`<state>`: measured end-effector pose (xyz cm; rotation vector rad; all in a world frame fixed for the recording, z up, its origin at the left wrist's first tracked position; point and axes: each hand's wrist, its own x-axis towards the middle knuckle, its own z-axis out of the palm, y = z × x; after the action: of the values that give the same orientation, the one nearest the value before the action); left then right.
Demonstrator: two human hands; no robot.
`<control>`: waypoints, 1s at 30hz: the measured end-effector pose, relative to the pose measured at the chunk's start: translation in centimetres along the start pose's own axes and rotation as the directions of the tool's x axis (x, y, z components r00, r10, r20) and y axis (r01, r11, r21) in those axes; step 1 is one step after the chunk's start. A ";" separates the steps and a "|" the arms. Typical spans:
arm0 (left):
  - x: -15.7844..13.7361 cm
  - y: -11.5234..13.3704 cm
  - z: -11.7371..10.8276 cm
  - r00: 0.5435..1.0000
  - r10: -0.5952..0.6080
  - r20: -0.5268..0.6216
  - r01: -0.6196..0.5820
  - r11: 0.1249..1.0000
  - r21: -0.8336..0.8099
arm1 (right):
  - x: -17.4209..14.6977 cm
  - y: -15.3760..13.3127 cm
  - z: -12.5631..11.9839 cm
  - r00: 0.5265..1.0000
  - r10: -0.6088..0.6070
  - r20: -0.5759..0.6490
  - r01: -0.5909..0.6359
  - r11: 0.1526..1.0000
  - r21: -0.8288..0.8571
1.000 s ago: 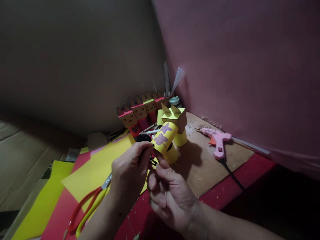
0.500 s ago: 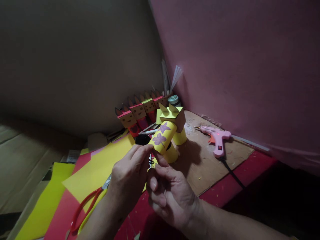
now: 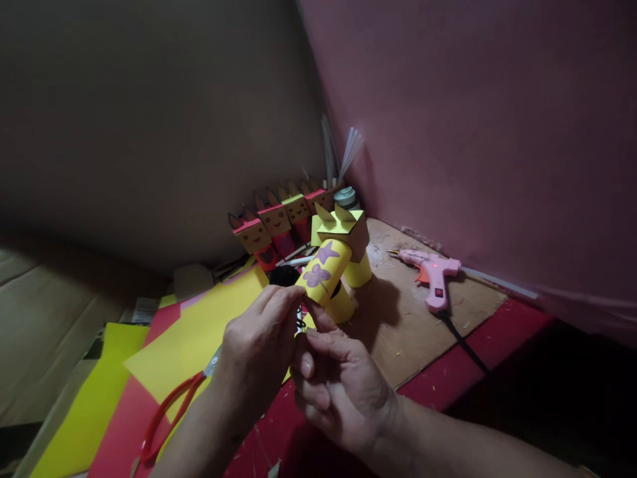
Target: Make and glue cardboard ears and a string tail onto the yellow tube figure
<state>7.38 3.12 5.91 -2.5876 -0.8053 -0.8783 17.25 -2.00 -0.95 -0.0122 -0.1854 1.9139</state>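
My left hand [image 3: 261, 338] is pinched closed by the lower end of a yellow paper-tube animal [image 3: 326, 269]. Just below that end, my right hand [image 3: 341, 392] has its thumb and forefinger together and its other fingers curled. A small loop of black yarn [image 3: 300, 322] shows between the two hands, its ends hidden by the fingers. The tube animal has a boxy head with pointed ears, yellow tube legs, and a purple star and flower on its body. A ball of black yarn [image 3: 284, 275] sits just behind my left hand.
A pink glue gun [image 3: 434, 275] lies on a cardboard sheet [image 3: 423, 338] at right. Red-handled scissors [image 3: 166, 415] rest on yellow paper [image 3: 199, 332] at left. Several paper animal figures [image 3: 273, 222], a teal-lidded container [image 3: 345, 196] and glue sticks [image 3: 351, 153] stand behind.
My hands stay almost in place, with only slight finger movement. The black loop between them has shifted a little.
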 end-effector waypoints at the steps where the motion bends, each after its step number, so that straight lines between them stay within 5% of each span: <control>1: 0.0 0.0 0.0 1.000 -0.013 -0.004 0.013 1.000 0.001 | 0.0 0.0 0.0 1.000 -0.001 -0.002 0.001 1.000 0.004; 13: -1.2 -0.3 -0.6 0.968 -0.247 -0.037 0.244 0.967 -0.068 | -0.6 0.5 -0.4 0.999 -0.017 -0.034 0.015 0.999 -0.051; 18: -1.5 -0.2 -0.6 0.965 -0.256 -0.064 0.252 0.966 -0.063 | -2.4 0.8 -2.0 0.990 -0.125 -0.059 0.103 0.949 -0.297; 22: -2.4 -0.8 -0.1 0.909 -0.410 -0.072 0.398 0.907 -0.136 | -4.4 -0.4 -2.4 0.971 -0.178 -0.157 0.052 0.805 -0.591; 24: -3.1 -1.4 0.2 0.856 -0.517 -0.010 0.502 0.836 -0.221 | -4.9 -2.1 -2.0 0.916 -0.340 -0.211 0.090 0.688 -0.720; 27: -3.8 -2.0 1.0 0.700 -0.672 0.241 0.705 0.598 -0.380 | -4.8 -5.5 -1.1 0.734 -0.667 -0.126 0.258 0.446 -0.857; 30: -3.9 -1.7 2.1 0.585 -0.672 0.454 0.799 0.381 -0.466 | -3.2 -9.4 -1.0 0.612 -0.789 -0.051 0.255 0.259 -0.932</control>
<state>4.81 3.85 1.98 -2.8388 -2.2187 -1.3267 27.27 -1.74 -0.94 -1.0568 -0.6921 0.8112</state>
